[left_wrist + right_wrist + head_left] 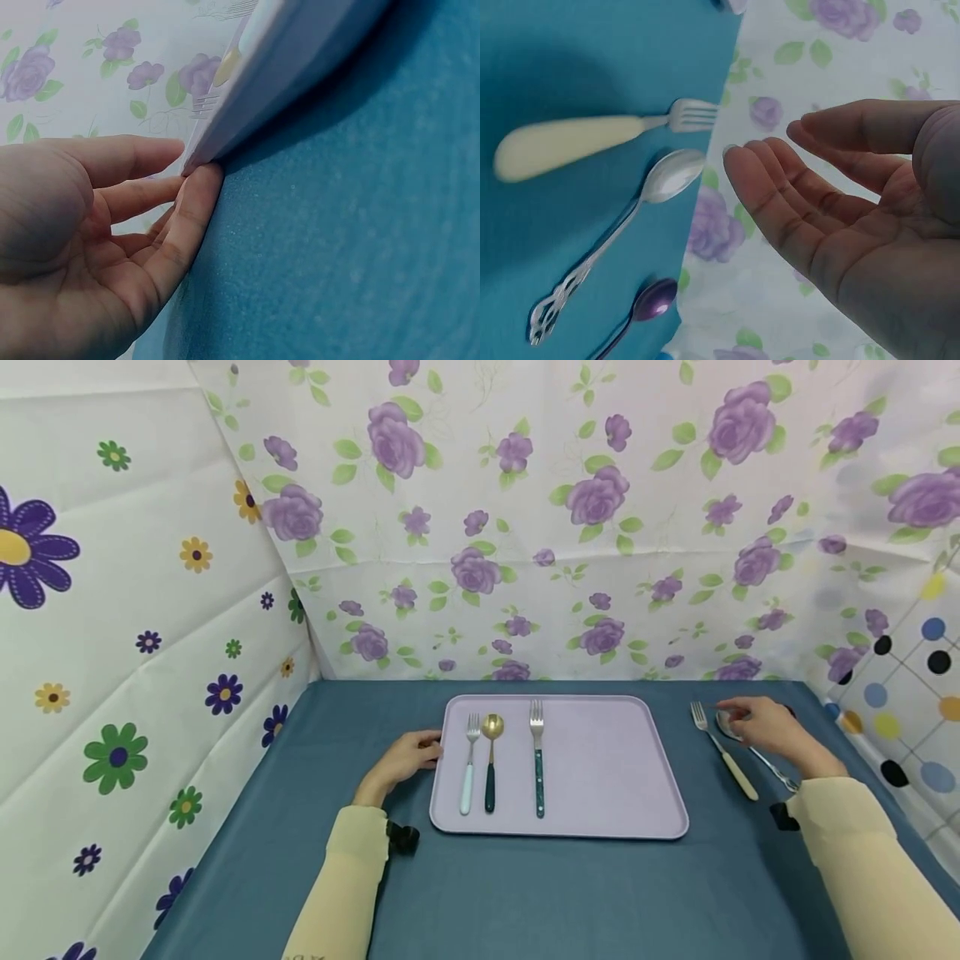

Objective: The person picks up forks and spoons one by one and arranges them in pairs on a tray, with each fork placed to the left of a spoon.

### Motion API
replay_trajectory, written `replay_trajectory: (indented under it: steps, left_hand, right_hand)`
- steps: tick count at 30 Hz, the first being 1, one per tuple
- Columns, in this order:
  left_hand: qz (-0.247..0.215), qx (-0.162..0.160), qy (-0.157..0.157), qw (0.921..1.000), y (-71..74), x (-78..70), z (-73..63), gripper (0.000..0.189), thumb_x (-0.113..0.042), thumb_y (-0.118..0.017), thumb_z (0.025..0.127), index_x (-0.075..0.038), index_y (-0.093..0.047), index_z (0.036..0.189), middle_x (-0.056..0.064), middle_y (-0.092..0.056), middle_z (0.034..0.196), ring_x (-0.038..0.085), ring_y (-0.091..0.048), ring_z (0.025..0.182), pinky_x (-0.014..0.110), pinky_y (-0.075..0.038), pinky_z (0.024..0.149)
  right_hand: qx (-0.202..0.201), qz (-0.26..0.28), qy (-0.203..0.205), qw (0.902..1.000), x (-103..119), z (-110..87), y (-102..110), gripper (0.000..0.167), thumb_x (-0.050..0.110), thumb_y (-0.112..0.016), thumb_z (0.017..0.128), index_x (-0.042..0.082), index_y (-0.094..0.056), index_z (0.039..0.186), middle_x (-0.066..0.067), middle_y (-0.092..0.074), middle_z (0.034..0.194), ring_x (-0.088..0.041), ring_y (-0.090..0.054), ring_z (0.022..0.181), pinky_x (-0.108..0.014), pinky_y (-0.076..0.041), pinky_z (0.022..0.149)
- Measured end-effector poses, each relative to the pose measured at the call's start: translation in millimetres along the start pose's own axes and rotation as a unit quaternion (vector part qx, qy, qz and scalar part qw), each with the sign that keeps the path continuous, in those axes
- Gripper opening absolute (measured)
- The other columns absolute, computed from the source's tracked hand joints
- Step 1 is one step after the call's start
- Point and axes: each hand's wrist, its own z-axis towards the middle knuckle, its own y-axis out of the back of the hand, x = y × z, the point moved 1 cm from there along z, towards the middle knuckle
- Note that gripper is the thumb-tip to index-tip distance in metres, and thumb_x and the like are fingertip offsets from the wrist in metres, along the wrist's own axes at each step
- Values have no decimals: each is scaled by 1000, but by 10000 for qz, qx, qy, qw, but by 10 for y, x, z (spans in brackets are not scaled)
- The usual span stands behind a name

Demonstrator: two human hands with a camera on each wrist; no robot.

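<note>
Pale-yellow sleeves cross the tabletop; the left hand, fingers relaxed, touches the lavender tray at its left edge; the right hand, thumb and fingers apart, hovers near an ornate silver spoon.

At 12 o'clock a white rose-print sheet hangs as the back wall, its purple blooms and green leaves crossed by a horizontal crease. At 9 o'clock a white daisy-print sheet forms the side, faintly folded; at 3 o'clock a dotted sheet carries thin grey lines. Toward 6 o'clock spreads a blue tabletop, under soft light
</note>
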Motion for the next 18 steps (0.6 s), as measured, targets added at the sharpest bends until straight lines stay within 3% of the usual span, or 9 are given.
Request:
replay_trajectory:
  steps: [7, 11, 15, 18]
  left_hand:
    - [52, -44, -40, 10000, 14, -16, 29, 47, -7, -53, 109, 9, -44, 153, 28, -59, 138, 39, -61, 125, 42, -56, 99]
    - [82, -126, 4, 9999, 17, -22, 37, 48, -6, -56, 107, 8, -46, 152, 25, -62, 128, 36, -63, 120, 41, -57, 97]
    - [184, -185, 59, 9996, 29, -8, 28, 49, -5, -57, 106, 8, -46, 152, 20, -62, 117, 32, -64, 114, 39, -58, 95]
    - [209, -231, 63, 9995, 47, -3, 21, 48, -4, -57, 107, 8, -46, 152, 19, -61, 116, 32, -64, 113, 39, -58, 95]
  right_hand:
    - [-277, -312, -27, 9991, -209, 10, 41, 48, 2, -45, 97, -16, -51, 141, -36, -61, 115, -18, -49, 60, -33, -40, 54]
    - [-368, -246, -31, 9990, -258, -15, 125, 46, 2, -43, 99, -18, -51, 140, -32, -63, 107, -20, -51, 60, -34, -40, 54]
    - [-421, -241, -94, 9988, -325, -19, 171, 45, 3, -40, 101, -17, -51, 140, -19, -63, 97, -17, -46, 56, -33, -38, 52]
    - [-451, -224, -100, 9987, -390, -14, 173, 45, 4, -40, 101, -15, -51, 141, -20, -63, 101, -16, -45, 56, -32, -39, 51]
